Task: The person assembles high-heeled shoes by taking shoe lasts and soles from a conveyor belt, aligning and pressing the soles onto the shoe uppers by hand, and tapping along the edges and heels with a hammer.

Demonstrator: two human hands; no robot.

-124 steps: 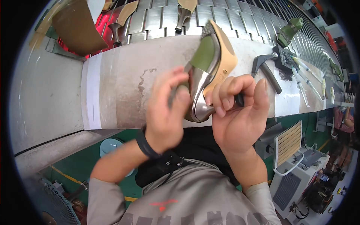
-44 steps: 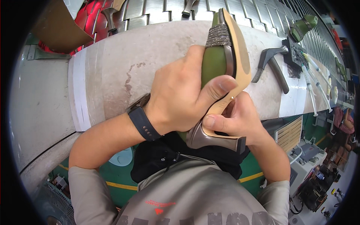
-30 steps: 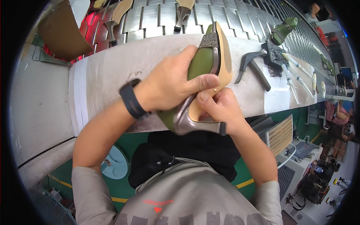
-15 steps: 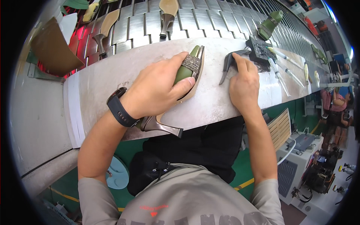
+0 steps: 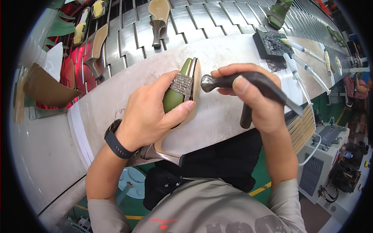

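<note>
My left hand (image 5: 149, 110) is wrapped round a high-heeled sandal (image 5: 182, 84) that lies on its side at the near part of the bench. The sandal has a glittery strap over a green last, and its tan sole faces right. Its bronze-coloured heel (image 5: 165, 153) sticks out past the bench edge. In my right hand (image 5: 262, 103) is a shoemaker's hammer (image 5: 266, 83), dark, with a rounded metal face and a thin tapering tail. The hammer's face is close to the sole, with a small gap between them. Part of the handle is hidden by my palm.
Syringes with pale contents (image 5: 299, 75) and a black block (image 5: 268, 43) occupy the bench's right side. Beyond the bench runs a slatted metal conveyor (image 5: 210, 23) bearing tan soles with heels (image 5: 158, 19) and another green last (image 5: 279, 14). A brown curved panel (image 5: 48, 87) stands at left.
My right hand has picked the hammer up off the bench and brought it left, near the sole. My left hand and the sandal have shifted slightly left and nearer in the picture.
</note>
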